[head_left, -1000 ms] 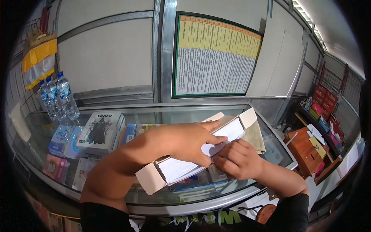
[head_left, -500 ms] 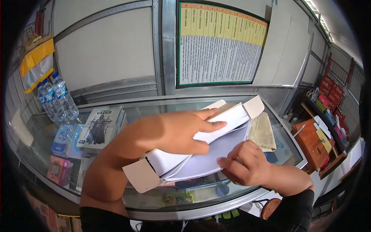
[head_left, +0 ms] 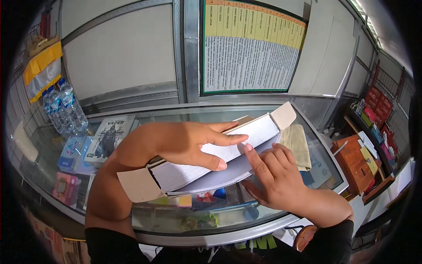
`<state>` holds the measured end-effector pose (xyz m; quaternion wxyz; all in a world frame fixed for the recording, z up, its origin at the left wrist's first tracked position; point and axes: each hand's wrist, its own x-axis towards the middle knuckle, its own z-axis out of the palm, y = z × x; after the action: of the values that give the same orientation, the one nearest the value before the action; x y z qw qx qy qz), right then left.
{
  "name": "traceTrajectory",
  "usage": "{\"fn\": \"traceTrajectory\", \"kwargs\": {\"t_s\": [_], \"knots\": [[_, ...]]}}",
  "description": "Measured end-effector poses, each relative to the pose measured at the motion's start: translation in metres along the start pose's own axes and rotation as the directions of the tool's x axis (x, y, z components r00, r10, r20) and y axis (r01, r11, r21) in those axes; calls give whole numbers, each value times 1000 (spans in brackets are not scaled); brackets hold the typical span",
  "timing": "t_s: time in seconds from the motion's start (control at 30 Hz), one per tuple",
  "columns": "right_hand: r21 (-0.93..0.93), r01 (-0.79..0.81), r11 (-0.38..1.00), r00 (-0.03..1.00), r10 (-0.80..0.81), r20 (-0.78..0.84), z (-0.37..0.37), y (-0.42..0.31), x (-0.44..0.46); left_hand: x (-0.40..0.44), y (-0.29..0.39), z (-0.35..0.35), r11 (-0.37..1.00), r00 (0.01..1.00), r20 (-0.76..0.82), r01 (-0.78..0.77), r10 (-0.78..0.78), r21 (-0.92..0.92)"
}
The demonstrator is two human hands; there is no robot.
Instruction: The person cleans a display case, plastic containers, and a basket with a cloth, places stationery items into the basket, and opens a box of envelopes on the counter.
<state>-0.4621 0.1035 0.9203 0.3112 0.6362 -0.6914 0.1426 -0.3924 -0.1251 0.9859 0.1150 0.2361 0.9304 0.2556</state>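
A long open cardboard box, tilted on the glass counter, has its end flaps folded out. Tightly packed white paper pieces, which look like envelopes, fill it. Across their top edges lies my left hand, fingers spread, thumb on the near side and some fingertips over the far side. My right hand is at the near right side of the box, its index fingertip by the paper edges. Its other fingers bend over the near panel, and the thumb is lower, outside it. A folded beige cloth lies right of the box.
Under the box is a glass display counter with a metal edge. Water bottles, a Vader book and small booklets are at left. A framed chart hangs behind. Right stands a wooden desk.
The box has shifted slightly left and up, with more paper edges showing. My right hand has moved up to the box, its index finger straightened from a curl. My left fingers have spread wider.
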Motion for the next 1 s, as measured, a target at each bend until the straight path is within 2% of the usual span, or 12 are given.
{"fn": "traceTrajectory", "kwargs": {"t_s": [0.1,0.2,0.33,0.87,1.0], "knots": [[1,12,1000,999,-13,42,0,2,-1,1,1,1,999,998,34,45,-45,-3],[6,22,1000,999,-22,50,-1,4,-2,3,-5,0,998,998,59,-18,22,-61],[42,38,998,998,-40,49,-1,6,-3,4,-4,-1,992,997,76,-16,25,-124],[86,88,992,996,-89,17,-6,9,-7,3,-1,0,985,998,61,29,-19,-170],[75,49,996,999,-50,9,-7,4,-7,1,-4,-1,981,999,40,17,-9,-192]]}}
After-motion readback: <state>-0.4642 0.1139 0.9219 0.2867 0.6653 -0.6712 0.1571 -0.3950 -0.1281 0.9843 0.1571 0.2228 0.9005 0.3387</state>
